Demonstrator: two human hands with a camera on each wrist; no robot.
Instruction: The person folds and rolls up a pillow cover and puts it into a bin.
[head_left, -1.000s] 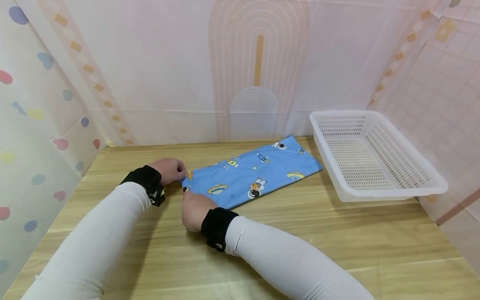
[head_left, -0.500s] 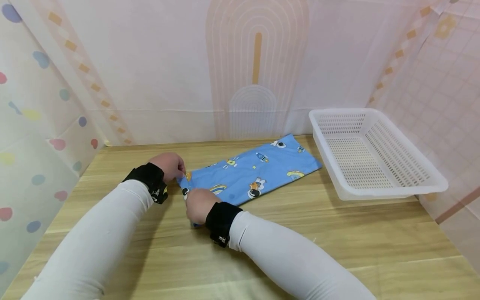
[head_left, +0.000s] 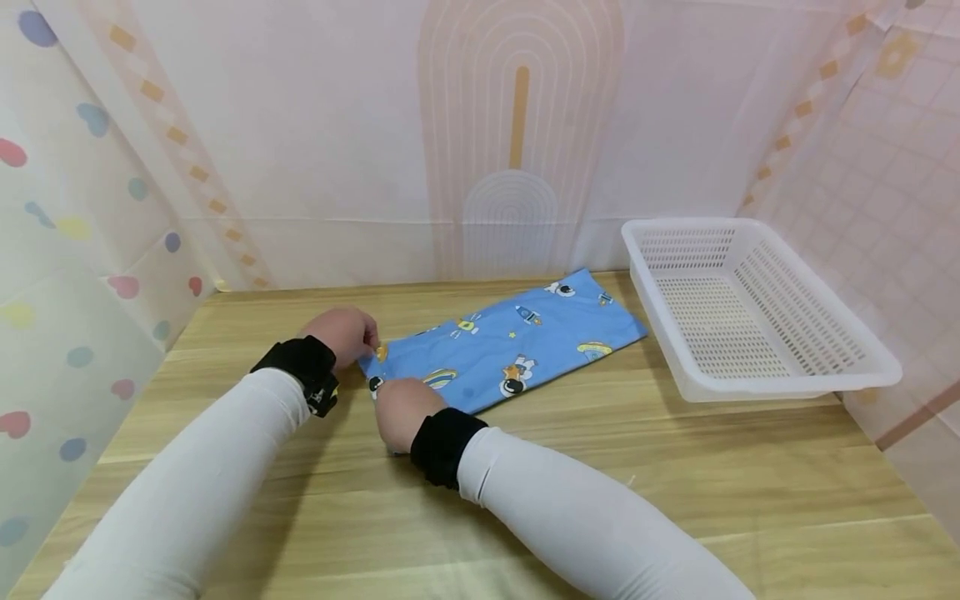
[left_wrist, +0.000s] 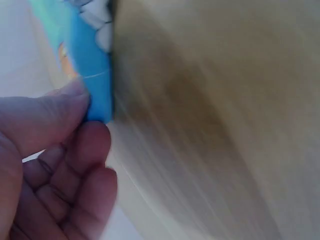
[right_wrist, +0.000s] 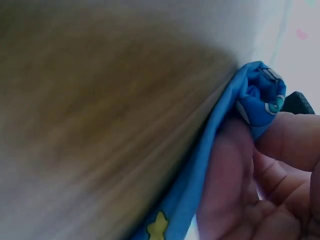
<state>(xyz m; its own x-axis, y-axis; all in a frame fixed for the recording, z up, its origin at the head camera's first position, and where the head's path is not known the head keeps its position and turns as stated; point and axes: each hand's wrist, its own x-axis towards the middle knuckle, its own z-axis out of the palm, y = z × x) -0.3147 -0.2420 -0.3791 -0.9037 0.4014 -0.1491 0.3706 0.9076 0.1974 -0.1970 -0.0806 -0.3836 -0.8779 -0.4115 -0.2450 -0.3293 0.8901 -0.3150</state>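
Observation:
A blue cloth (head_left: 555, 321) printed with astronauts, rockets and planets lies as a long folded strip, slanting across the wooden table. At its left end my left hand (head_left: 343, 335) pinches the far corner. In the left wrist view, thumb and fingertip meet at the tip of the cloth (left_wrist: 95, 95), where a stitched line shows. My right hand (head_left: 405, 414) holds the near corner of that same end. The right wrist view shows the cloth's end (right_wrist: 260, 95) rolled into a small coil, between the thumb and the fingers.
A white plastic basket (head_left: 795, 385) with slotted sides stands at the right, close to the cloth's far end. Patterned sheets (head_left: 360, 150) hang along the back and both sides. Bare wooden table (head_left: 675, 483) extends in front of the cloth and basket.
My right hand has shifted slightly right, and a bit of cloth now shows beneath it. My left hand has barely moved, still at the far corner. The rest of the cloth lies as before.

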